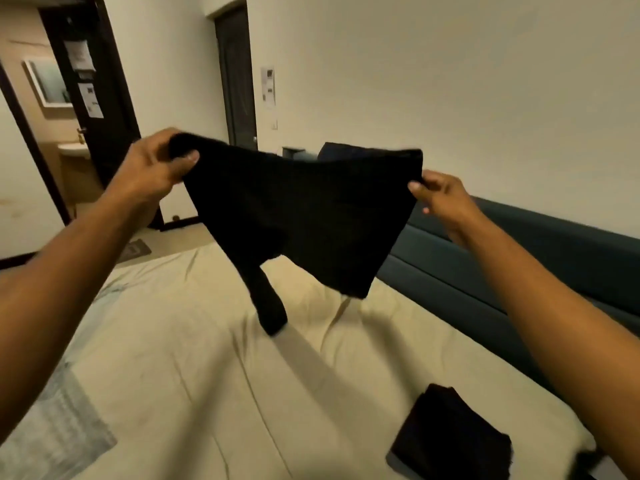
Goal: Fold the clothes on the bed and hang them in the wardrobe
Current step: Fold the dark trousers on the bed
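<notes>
A black garment hangs stretched in the air above the bed. My left hand grips its upper left corner with curled fingers and thumb. At the upper right corner my right hand pinches the cloth. A narrow dark strip of the garment dangles down toward the sheet. Near the lower right of the bed lies a folded black garment, flat on the cream sheet.
A dark teal padded headboard runs along the right side of the bed. A pale patterned cloth covers the bed's lower left. An open dark door leads to a bathroom at the left; another dark door stands beyond.
</notes>
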Demonstrator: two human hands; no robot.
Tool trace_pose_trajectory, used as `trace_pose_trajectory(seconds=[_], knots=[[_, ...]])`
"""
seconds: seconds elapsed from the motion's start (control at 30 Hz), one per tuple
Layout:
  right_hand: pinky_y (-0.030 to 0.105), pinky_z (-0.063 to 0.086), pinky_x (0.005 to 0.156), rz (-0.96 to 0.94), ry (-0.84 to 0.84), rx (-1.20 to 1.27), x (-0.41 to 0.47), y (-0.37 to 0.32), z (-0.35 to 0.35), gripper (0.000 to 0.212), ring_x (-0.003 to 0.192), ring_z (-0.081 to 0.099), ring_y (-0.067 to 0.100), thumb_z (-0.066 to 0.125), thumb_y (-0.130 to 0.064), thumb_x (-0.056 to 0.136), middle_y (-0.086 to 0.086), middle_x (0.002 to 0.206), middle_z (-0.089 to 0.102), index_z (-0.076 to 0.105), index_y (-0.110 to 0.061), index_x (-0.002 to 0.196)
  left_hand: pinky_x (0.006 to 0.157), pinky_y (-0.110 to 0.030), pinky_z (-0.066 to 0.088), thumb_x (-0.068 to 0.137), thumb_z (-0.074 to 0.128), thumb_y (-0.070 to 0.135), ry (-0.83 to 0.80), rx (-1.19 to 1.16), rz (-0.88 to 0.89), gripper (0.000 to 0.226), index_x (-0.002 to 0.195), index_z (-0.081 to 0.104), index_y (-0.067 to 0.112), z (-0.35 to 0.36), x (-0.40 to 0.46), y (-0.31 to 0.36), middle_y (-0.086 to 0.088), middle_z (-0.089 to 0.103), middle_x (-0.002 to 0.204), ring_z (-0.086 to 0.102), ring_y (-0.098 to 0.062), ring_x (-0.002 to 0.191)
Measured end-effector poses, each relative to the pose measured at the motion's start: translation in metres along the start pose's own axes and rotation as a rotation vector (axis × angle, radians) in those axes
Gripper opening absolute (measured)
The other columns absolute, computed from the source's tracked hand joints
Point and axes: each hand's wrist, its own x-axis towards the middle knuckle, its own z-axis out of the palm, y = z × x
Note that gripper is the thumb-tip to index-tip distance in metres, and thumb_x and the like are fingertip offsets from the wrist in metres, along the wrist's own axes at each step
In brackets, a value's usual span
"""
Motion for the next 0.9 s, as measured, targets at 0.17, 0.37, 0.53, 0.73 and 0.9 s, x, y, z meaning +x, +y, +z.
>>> trace_pose_trajectory(seconds=[0.17, 0.37, 0.53, 0.73, 0.9], knots=[[0.024, 0.046, 0.071, 0.273, -0.285, -0.144, -0.117, 0.122, 0.016, 0.022, 0.082, 0.060, 0.005, 0.058, -0.005, 0.098, -0.006, 0.091, 0.070, 0.071, -0.022, 0.102, 0.088, -0.026, 0.050, 0.093, 0.065, 0.010, -0.372, 0.085, -0.211, 0.024, 0.095, 0.074, 0.032, 0.027, -0.153, -0.096, 0.006, 0.072, 0.096, 0.066, -0.008, 0.096], [0.024, 0.048, 0.081, 0.584, -0.483, -0.342, -0.304, 0.314, 0.081, 0.029, 0.082, 0.059, 0.004, 0.071, 0.010, 0.082, -0.005, 0.083, 0.065, 0.070, -0.019, 0.079, 0.073, -0.020, 0.051, 0.078, 0.077, 0.025, -0.681, 0.222, -0.399, 0.022, 0.091, 0.071, 0.042, 0.102, -0.383, -0.268, 0.018, 0.071, 0.082, 0.064, 0.006, 0.075], [0.021, 0.036, 0.071, 0.781, -0.557, -0.542, -0.458, 0.425, 0.125, 0.035, 0.085, 0.056, 0.010, 0.068, -0.007, 0.082, -0.010, 0.089, 0.059, 0.054, -0.039, 0.075, 0.076, -0.037, 0.052, 0.076, 0.067, 0.022, -0.769, 0.446, -0.570, 0.046, 0.082, 0.056, 0.066, 0.143, -0.551, -0.360, 0.030, 0.062, 0.085, 0.052, 0.002, 0.084], [0.013, 0.038, 0.072, 0.646, -0.549, -0.525, -0.501, 0.435, 0.121, 0.053, 0.077, 0.050, 0.009, 0.060, 0.010, 0.078, -0.017, 0.083, 0.049, 0.048, -0.041, 0.073, 0.075, -0.043, 0.051, 0.073, 0.072, 0.006, -0.787, 0.459, -0.539, 0.050, 0.086, 0.055, 0.051, 0.129, -0.578, -0.370, 0.021, 0.060, 0.083, 0.054, -0.012, 0.088], [0.025, 0.038, 0.078, 0.629, -0.802, -0.610, -0.499, 0.414, 0.112, 0.057, 0.087, 0.050, 0.018, 0.061, 0.001, 0.083, -0.009, 0.089, 0.049, 0.050, -0.054, 0.070, 0.084, -0.034, 0.044, 0.075, 0.064, 0.007, -0.991, 0.454, -0.579, 0.054, 0.084, 0.051, 0.058, 0.120, -0.576, -0.347, 0.021, 0.056, 0.087, 0.047, -0.007, 0.095]])
